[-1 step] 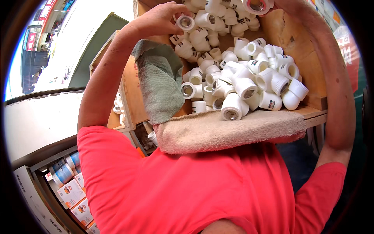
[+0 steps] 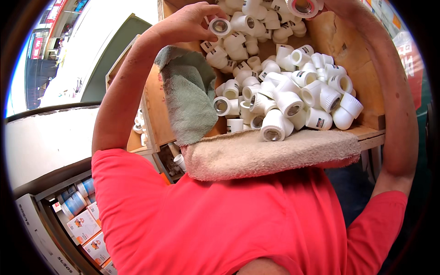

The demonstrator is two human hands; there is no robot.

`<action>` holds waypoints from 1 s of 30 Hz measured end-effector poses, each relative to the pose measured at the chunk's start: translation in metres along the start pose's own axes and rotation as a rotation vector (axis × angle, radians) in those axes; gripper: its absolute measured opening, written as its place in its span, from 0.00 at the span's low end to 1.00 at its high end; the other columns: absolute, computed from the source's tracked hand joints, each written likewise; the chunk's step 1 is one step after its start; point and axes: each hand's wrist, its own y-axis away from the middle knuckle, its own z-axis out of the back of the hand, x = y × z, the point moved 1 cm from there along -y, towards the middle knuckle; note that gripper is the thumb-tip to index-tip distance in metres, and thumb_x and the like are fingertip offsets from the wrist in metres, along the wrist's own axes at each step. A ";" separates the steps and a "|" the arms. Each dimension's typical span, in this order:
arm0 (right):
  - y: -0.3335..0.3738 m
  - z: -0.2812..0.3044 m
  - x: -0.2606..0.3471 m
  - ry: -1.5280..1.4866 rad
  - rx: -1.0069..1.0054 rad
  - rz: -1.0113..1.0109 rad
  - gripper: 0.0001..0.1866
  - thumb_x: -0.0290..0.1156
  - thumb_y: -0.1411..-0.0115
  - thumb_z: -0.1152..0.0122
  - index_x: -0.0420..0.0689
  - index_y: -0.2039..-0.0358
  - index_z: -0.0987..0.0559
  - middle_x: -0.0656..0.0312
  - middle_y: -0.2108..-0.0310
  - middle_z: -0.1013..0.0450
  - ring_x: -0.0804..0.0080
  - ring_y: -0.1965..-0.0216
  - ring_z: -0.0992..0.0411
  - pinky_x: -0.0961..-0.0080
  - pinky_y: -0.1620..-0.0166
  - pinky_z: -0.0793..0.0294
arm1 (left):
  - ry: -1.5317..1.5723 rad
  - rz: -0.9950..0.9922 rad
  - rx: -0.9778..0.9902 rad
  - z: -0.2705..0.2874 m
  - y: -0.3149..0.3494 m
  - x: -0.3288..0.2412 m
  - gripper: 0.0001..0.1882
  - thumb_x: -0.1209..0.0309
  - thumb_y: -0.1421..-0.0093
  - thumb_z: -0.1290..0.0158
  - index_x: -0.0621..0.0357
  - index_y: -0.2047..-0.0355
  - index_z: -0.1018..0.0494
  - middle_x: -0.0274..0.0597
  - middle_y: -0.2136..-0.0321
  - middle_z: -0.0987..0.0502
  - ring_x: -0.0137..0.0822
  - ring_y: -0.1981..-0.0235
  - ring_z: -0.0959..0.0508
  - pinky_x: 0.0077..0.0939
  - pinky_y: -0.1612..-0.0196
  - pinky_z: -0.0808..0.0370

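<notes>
At the top, left of centre, my left hand is closed on a white pipe fitting with a metal-lined opening turned up. My right hand is partly cut off by the upper edge. Its fingers are on another white fitting, a metal-lined socket, also only partly in view. Between and below both hands lies a heap of white plastic elbow fittings, several with metal threaded inserts. They fill a wooden bin.
A beige towel covers the bin's front edge, against my body. Green cloth drapes over its left wall. Further left are a white surface and, lower down, a shelf with small boxes and blue-and-white cylinders.
</notes>
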 end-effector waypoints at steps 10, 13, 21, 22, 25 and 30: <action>-0.007 -0.008 -0.003 -0.122 -0.020 -0.034 0.18 0.43 0.29 0.42 0.39 0.59 0.15 0.63 0.64 0.17 0.79 0.66 0.20 0.82 0.61 0.22 | 0.047 -0.061 0.075 0.000 0.036 -0.079 0.27 0.74 0.47 0.33 0.55 0.45 0.24 0.45 0.55 0.24 0.42 0.53 0.22 0.36 0.51 0.22; 0.004 -0.004 0.003 -0.116 -0.026 -0.024 0.19 0.43 0.29 0.42 0.38 0.59 0.15 0.61 0.64 0.17 0.78 0.65 0.19 0.81 0.60 0.21 | 0.080 -0.207 0.118 -0.007 0.044 -0.090 0.25 0.75 0.46 0.33 0.55 0.47 0.23 0.41 0.54 0.23 0.40 0.52 0.21 0.34 0.52 0.21; 0.012 -0.016 0.010 -0.021 -0.083 0.040 0.20 0.44 0.28 0.43 0.38 0.58 0.15 0.61 0.64 0.17 0.77 0.65 0.19 0.81 0.60 0.20 | 0.009 -0.235 0.223 -0.032 0.072 -0.102 0.27 0.79 0.50 0.31 0.52 0.48 0.23 0.37 0.53 0.23 0.41 0.51 0.21 0.36 0.53 0.21; 0.014 -0.016 0.011 -0.003 -0.079 0.052 0.20 0.44 0.28 0.43 0.38 0.58 0.15 0.61 0.64 0.17 0.77 0.65 0.19 0.81 0.61 0.20 | 0.009 -0.233 0.239 -0.033 0.075 -0.104 0.27 0.80 0.50 0.32 0.52 0.49 0.23 0.37 0.54 0.23 0.42 0.51 0.21 0.37 0.53 0.21; 0.014 -0.012 0.012 0.016 -0.074 0.035 0.20 0.44 0.28 0.43 0.38 0.58 0.15 0.62 0.64 0.17 0.78 0.65 0.19 0.81 0.61 0.20 | 0.002 -0.230 0.295 -0.039 0.085 -0.113 0.24 0.80 0.49 0.35 0.51 0.50 0.23 0.40 0.54 0.24 0.45 0.50 0.21 0.38 0.51 0.22; 0.011 -0.015 0.013 0.018 -0.052 0.038 0.20 0.45 0.28 0.43 0.39 0.58 0.15 0.62 0.65 0.17 0.78 0.66 0.20 0.81 0.61 0.20 | -0.163 -0.195 0.442 -0.055 0.094 -0.125 0.22 0.80 0.45 0.42 0.49 0.49 0.23 0.41 0.56 0.26 0.47 0.53 0.21 0.41 0.52 0.24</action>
